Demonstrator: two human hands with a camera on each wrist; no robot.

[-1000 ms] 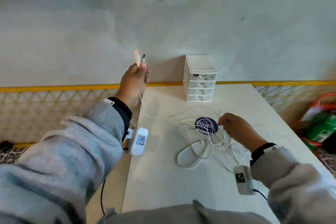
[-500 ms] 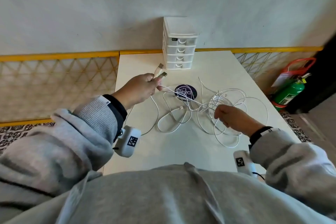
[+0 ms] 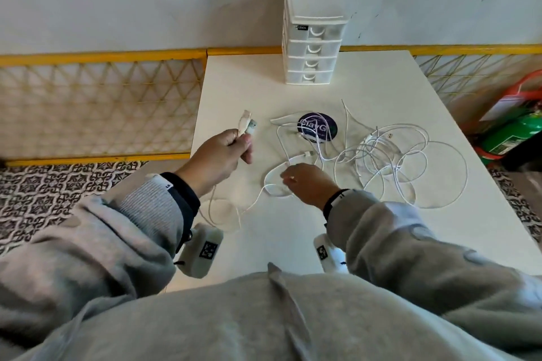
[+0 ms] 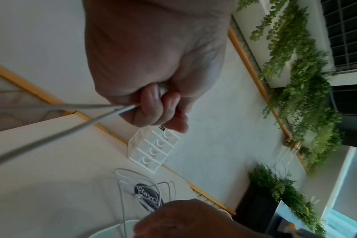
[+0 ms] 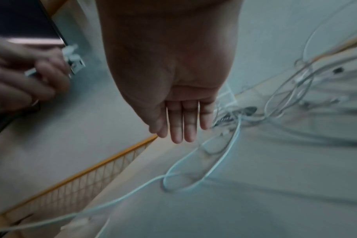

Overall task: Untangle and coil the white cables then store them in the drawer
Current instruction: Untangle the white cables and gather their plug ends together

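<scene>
From the head view we see the left hand (image 3: 215, 155) raised over the left edge of the white table (image 3: 381, 91), its fingers clenched around two USB plugs (image 3: 247, 126) with metal tips. The white cables (image 3: 396, 161) lie in thin, smooth, round loops, tangled, on the right half of the table. The right hand (image 3: 308, 184) rests among the near loops; here we cannot tell its grip. A dark round sticker (image 3: 318, 127) under the cables reads "ClayG". The small plastic drawer unit (image 3: 312, 38) stands at the far edge against the wall, with four closed drawers and a small black label that we cannot read.

From the left wrist view, the left hand (image 4: 153, 80) is a tight fist, and two cable strands come out of it towards the left.

From the right wrist view, the right hand (image 5: 173, 80) has straight fingers (image 5: 177, 125), released, holding nothing. The picture is blurred.
</scene>
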